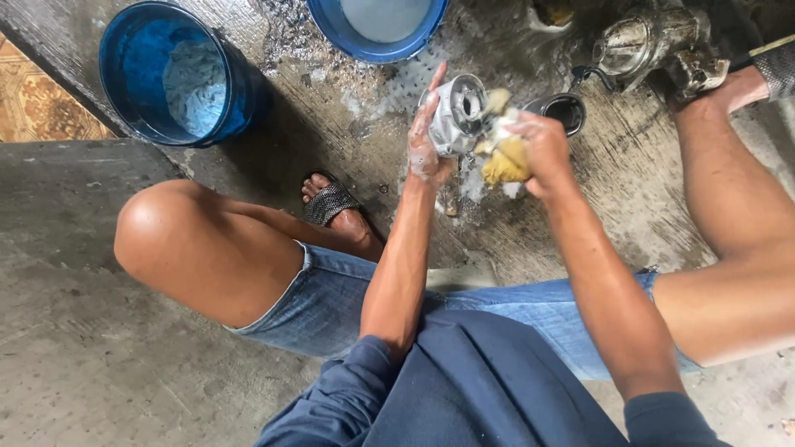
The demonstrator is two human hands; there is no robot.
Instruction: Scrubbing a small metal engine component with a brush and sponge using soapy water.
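Sideways, metal cup (pixel 458 116) mouth faces right.

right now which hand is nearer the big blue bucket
Left. The left hand, holding the metal cup, is on the side facing the blue bucket. The right hand, gripping the yellow sponge, is farther off, beyond the cup.

No packages, labels, signs, screens.
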